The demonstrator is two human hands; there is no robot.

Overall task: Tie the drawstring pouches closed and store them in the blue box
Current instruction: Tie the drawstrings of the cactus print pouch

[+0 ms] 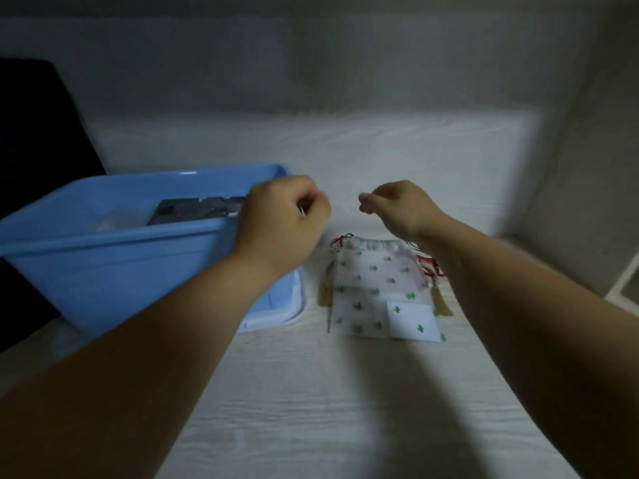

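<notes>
Head view: cactus-print pouch (375, 288) lies flat on the table (311, 402), just right of the blue box (103, 236), mouth facing the far edge; above it, left hand (281, 219) and nearer right hand (397, 207) curl their fingers, whether pinching cord I cannot tell

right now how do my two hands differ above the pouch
The left hand is a closed fist with its back to the camera; the right hand pinches thumb to fingertip. The left hand covers the blue box's corner in view; the right hand shows against the table beyond the pouch. Shared: both are raised with curled fingers, neither appears to touch the pouch, and no cord shows in either.
</notes>
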